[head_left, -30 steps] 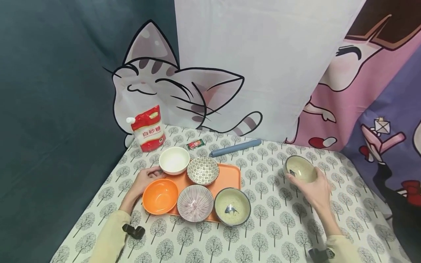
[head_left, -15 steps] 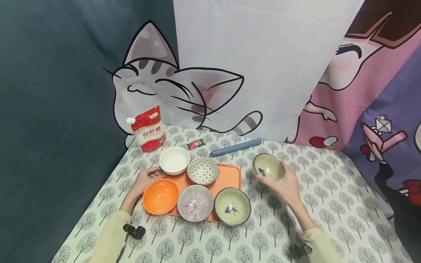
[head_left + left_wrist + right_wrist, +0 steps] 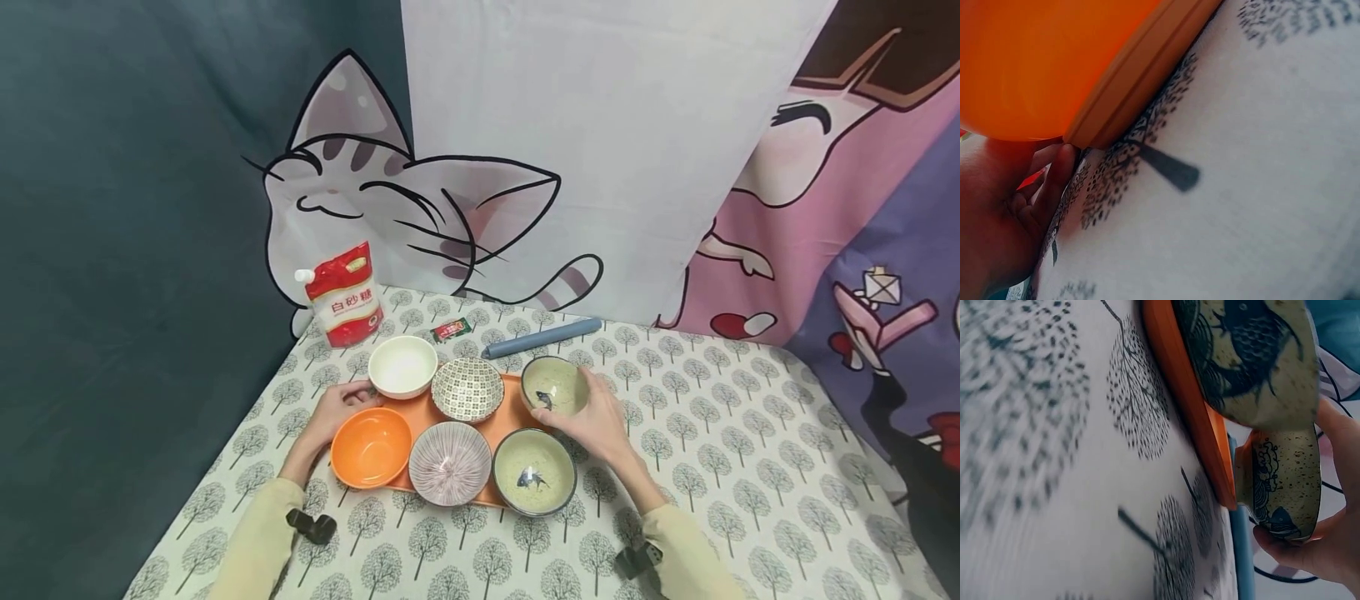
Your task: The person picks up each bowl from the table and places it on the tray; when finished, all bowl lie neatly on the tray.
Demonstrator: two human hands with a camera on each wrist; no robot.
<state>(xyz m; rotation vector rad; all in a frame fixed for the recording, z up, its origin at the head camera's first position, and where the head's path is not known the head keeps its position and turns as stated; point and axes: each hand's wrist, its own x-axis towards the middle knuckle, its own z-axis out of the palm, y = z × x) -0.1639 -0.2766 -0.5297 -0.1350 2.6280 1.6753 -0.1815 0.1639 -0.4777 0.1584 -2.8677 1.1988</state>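
My right hand [image 3: 600, 418] grips a speckled, pale green bowl [image 3: 551, 385] by its rim and side; a blue fish marks its inside. This bowl is over the back right part of the orange tray [image 3: 512, 417], and the right wrist view shows its foot close to the tray's edge. A matching fish bowl [image 3: 534, 473] stands at the tray's front right. At the tray's left end, my left hand [image 3: 337, 410] pinches the edge between thumb and bent fingers, beside an orange bowl [image 3: 371, 447]. In the left wrist view, this bowl hides part of the fingers.
Also on the tray are a white bowl [image 3: 402, 367], a patterned bowl [image 3: 467, 389] and a purple-streaked bowl [image 3: 450, 463]. Behind it lie a blue-grey rod [image 3: 542, 337] and a small green-red packet [image 3: 451, 330]. A red-white sugar pouch [image 3: 345, 296] stands at the back left.
My right hand has carried the fish bowl leftward from the right side of the table to over the tray's back right. The left hand has stayed at the tray's edge.
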